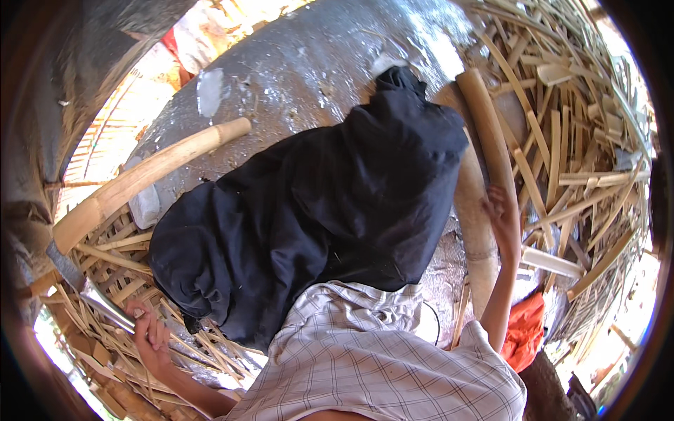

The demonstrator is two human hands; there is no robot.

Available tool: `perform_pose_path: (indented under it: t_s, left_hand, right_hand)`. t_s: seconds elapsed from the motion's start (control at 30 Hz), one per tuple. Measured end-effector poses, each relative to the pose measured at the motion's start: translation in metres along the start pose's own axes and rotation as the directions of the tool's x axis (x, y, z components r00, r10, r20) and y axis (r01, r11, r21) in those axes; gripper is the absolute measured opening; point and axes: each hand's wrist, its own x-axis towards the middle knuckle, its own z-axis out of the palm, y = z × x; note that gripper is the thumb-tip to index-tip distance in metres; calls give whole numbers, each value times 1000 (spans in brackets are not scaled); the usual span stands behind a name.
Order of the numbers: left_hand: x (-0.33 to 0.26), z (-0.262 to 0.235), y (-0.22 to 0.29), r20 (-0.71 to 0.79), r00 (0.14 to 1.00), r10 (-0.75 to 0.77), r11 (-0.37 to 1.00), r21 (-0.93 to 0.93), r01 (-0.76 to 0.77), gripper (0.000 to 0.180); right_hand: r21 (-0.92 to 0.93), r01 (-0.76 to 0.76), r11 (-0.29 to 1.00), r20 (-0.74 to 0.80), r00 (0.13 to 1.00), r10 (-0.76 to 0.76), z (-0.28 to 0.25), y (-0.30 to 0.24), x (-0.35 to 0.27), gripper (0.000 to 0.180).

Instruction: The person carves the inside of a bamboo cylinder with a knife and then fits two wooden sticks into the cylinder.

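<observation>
My left hand, low on the left, is closed around the near end of a long metal-bladed tool. The blade's grey far part reaches the lower end of a thick, pale bamboo piece; I cannot tell whether they touch. On the right, my right hand has its fingers bent around the near part of a bamboo pole. A second, wider bamboo pole lies beside it, close to my leg. Black cloth covers my legs, which are folded on the ground.
Heaps of split bamboo strips lie along the right, with more strips near my left arm. An orange-red cloth is by my right side. Ahead stretches a shiny grey sheet. A dark, bulky post-like shape stands at far left.
</observation>
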Motion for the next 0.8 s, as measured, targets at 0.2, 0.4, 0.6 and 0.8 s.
perform_pose_path:
  t_s: [0.2, 0.4, 0.6, 0.8]
  left_hand:
    - [4, 2, 38, 56, 998, 32, 974, 220, -44, 12]
    - [17, 22, 88, 118, 988, 98, 883, 448, -141, 8]
    - [44, 25, 125, 232, 959, 160, 730, 626, -274, 12]
    - [93, 52, 155, 432, 898, 90, 587, 705, -398, 17]
  right_hand:
    - [-490, -197, 849, -232, 969, 91, -24, 60, -12, 64]
    - [-268, -226, 937, -57, 974, 219, -39, 124, -38, 84]
    - [-422, -307, 853, -248, 944, 217, -17, 92, -26, 94]
    - [-409, -383, 829, -177, 924, 339, -26, 109, -27, 91]
